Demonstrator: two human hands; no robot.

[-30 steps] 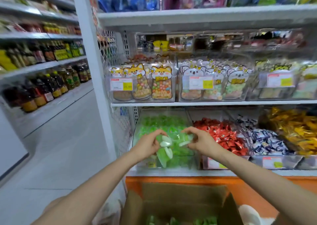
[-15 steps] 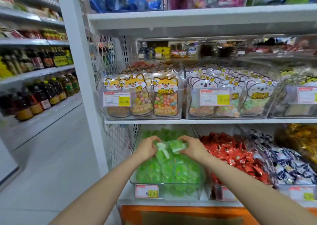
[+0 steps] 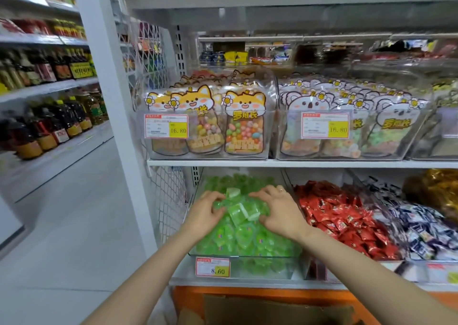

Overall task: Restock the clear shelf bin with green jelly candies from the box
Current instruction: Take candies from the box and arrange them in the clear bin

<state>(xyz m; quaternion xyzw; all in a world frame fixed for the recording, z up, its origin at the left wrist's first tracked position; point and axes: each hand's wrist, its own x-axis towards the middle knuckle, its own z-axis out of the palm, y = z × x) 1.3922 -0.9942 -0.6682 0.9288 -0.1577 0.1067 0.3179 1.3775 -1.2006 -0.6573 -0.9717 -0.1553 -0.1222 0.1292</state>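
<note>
in the head view, lower centre of the frame, we see our left hand (image 3: 207,213) and right hand (image 3: 277,210) side by side over the clear shelf bin (image 3: 247,269). the fingers of both curl round a small cluster of green jelly candies (image 3: 241,211), held between them just on top of the heap that fills the bin. a price tag (image 3: 213,267) sits on the bin's front wall. red wrapped sweets (image 3: 342,215) lie in the next bin to the right. the cardboard box (image 3: 272,309) shows at the bottom edge, below the shelf.
</note>
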